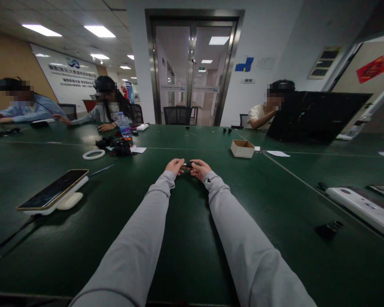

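Both arms are stretching across the green table, the left hand and right hand pinching a small dark part between their closed fingertips; a cardboard box is sitting beyond the right hand, a white ring far left of the left hand

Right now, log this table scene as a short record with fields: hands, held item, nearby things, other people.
left hand: left hand pinches one end of a small dark part
right hand: right hand pinches its other end
surface: dark green table
ahead right: small open cardboard box
ahead left: white ring; clear plastic water bottle
near left: dark-screened phone, tilted on a white stand
near right: long white device
others: three people seated at the far side
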`<state>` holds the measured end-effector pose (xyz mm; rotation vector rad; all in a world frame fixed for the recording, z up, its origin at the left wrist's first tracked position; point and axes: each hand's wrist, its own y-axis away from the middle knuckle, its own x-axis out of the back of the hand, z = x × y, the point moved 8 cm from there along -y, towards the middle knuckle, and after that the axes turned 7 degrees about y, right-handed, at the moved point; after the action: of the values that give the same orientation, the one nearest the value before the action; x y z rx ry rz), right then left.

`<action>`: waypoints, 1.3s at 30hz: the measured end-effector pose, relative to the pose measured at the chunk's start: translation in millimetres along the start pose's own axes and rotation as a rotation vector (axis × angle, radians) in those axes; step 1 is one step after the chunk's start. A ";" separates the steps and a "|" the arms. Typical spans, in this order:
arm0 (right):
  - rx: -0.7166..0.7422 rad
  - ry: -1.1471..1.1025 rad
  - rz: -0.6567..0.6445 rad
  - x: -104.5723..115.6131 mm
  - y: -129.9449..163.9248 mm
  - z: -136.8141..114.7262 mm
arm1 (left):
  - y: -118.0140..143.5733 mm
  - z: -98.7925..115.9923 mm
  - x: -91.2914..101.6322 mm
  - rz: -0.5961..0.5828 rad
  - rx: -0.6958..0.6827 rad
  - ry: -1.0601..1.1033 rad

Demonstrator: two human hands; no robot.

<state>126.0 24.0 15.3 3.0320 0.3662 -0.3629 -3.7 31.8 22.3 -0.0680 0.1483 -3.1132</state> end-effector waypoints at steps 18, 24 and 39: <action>-0.019 0.045 0.033 0.0 -0.4 -2.1 | 5.3 13.6 -7.0 -0.105 -0.236 0.087; -0.024 0.058 0.011 -0.6 -2.3 1.3 | 0.3 3.6 -0.9 -0.038 -0.170 -0.068; 0.132 0.174 -0.110 -16.0 -5.7 -3.8 | -6.3 -6.0 19.5 0.245 0.132 -0.342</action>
<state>110.3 26.2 22.6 3.1910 0.5429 -0.1338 -23.6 38.1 17.8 -0.5306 -0.0534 -2.8047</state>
